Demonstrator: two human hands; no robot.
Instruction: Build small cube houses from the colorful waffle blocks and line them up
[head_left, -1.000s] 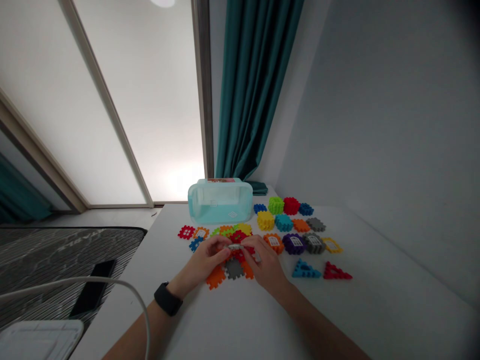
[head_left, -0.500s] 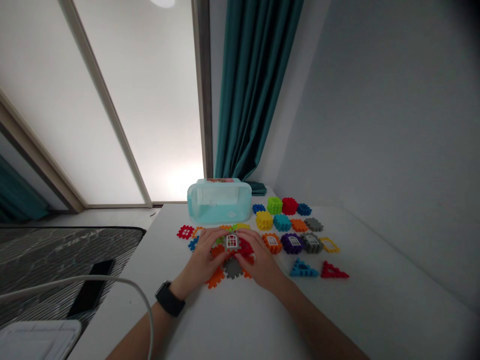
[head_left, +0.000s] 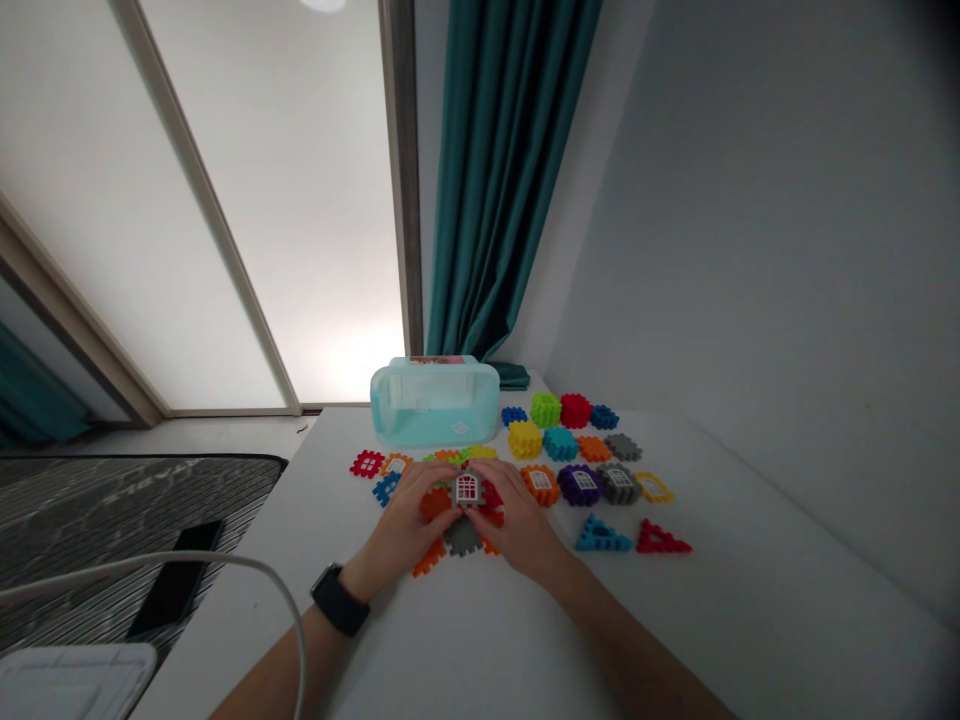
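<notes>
Between my two hands is a grey window tile [head_left: 468,488], a toothed building piece with a white arched lattice. My left hand [head_left: 414,515] grips its left side, thumb at the lower edge. My right hand [head_left: 523,522] holds the opposite side, its thumb also at the near edge. Beneath the hands lie more toothed tiles, among them a grey tile [head_left: 463,538] and an orange tile [head_left: 430,558]. A red piece [head_left: 491,497] shows beside my right fingers. My palms hide part of this pile.
A translucent turquoise box [head_left: 435,402] lies on its side at the back. Sorted stacks, including a purple window stack [head_left: 580,485], stand to the right, with a blue triangle [head_left: 602,535] and a red triangle [head_left: 661,537] nearer. A white cable [head_left: 247,563] arches at lower left.
The grey window tile has shifted slightly right and towards me between my fingers. Both hands keep nearly the same pose; the whole view has moved a little.
</notes>
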